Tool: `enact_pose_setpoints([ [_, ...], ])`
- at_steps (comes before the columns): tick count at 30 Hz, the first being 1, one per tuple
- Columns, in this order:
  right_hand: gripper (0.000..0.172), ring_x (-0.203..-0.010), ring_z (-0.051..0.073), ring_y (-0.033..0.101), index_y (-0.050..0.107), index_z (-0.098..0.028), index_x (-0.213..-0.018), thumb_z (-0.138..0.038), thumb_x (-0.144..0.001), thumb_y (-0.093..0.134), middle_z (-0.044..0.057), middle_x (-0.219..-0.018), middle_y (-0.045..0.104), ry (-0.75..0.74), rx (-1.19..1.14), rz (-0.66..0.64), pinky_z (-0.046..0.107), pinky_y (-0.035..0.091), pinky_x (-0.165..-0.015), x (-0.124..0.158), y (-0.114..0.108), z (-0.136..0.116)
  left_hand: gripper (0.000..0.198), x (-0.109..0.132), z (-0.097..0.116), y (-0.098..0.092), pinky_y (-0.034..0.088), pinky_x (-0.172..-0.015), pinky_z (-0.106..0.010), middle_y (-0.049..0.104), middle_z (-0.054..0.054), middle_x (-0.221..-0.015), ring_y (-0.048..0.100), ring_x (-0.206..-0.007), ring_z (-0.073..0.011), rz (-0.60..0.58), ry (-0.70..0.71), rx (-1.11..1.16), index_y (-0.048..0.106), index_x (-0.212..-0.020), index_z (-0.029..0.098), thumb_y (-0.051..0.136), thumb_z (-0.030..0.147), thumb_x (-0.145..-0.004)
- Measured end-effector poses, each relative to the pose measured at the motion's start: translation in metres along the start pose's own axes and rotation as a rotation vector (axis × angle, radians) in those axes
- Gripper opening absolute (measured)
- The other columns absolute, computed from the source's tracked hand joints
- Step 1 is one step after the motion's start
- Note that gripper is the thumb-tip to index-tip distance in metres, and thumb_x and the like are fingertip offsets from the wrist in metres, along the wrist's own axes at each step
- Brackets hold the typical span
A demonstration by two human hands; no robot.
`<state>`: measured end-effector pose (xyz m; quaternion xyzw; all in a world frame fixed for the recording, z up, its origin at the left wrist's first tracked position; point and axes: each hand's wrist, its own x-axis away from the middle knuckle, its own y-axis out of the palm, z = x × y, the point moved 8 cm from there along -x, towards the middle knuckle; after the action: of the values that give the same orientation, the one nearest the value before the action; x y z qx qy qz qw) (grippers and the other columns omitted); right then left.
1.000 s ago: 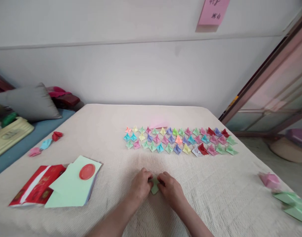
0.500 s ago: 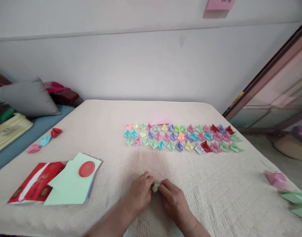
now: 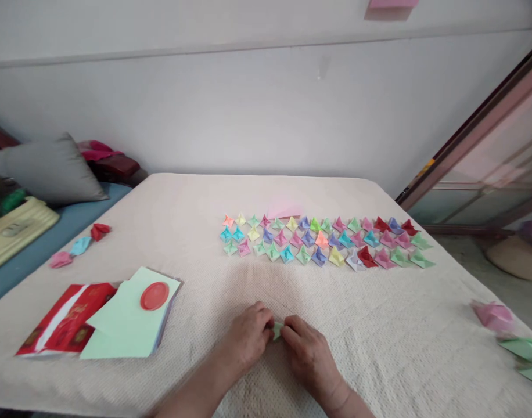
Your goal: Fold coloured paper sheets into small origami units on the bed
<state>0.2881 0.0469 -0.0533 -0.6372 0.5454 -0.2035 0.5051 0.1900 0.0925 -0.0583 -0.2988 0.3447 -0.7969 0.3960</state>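
Between my two hands is a small folded piece of light green paper (image 3: 277,331), mostly hidden by the fingers. My left hand (image 3: 252,332) pinches its left end, thumb and fingers closed. From the other side my right hand (image 3: 307,351) grips the right end the same way. Both hands rest low over the cream cloth (image 3: 222,371) near its front. Beyond them stand several small folded paper boats (image 3: 320,257) in three rows, in green, pink, blue, yellow, red and other colours.
At left lie a stack of light green paper (image 3: 126,325) with a red round lid (image 3: 154,296) on it, and a red packet (image 3: 65,319). Three folded papers (image 3: 80,246) sit near the left edge. A pink folded paper (image 3: 496,316) and green ones (image 3: 527,351) lie at right.
The view has shifted slightly. The green paper shows a little differently between my fingers, which keep hold of both ends. The surrounding things stay in place.
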Motion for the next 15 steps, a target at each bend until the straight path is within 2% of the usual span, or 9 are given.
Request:
enact_pose_setpoints([
  [9,0.018,-0.067,0.019,0.055,0.059,-0.018,-0.073,-0.003,-0.076,0.049,0.004,-0.076,0.06,-0.009,0.07,0.017,0.029,0.046,-0.059,0.002,-0.001,-0.007,0.017,0.002,0.002,0.002,0.037,-0.073,-0.026,0.057,-0.001,-0.089,0.054,-0.085,-0.0163,0.038,-0.009,-0.025,0.058,-0.079,0.02,0.049,0.006,-0.076],
  [12,0.021,-0.069,0.021,0.057,0.063,-0.016,-0.081,-0.001,-0.072,0.052,0.006,-0.078,0.063,-0.031,0.164,0.001,0.032,0.049,-0.062,0.006,0.0,-0.015,0.017,0.001,0.002,0.002,0.037,-0.073,-0.026,0.057,-0.001,-0.089,0.054,-0.085,-0.016,0.042,-0.01,-0.025,0.057,-0.079,0.02,0.049,0.006,-0.077],
  [15,0.036,-0.076,0.025,0.06,0.065,-0.01,-0.1,0.0,-0.068,0.052,0.012,-0.092,0.068,-0.079,0.314,0.005,0.038,0.052,-0.069,0.014,0.003,-0.027,0.014,0.001,0.001,0.005,0.038,-0.073,-0.025,0.057,0.0,-0.088,0.054,-0.085,-0.0152,0.042,-0.021,-0.027,0.057,-0.078,0.02,0.049,0.008,-0.079],
])
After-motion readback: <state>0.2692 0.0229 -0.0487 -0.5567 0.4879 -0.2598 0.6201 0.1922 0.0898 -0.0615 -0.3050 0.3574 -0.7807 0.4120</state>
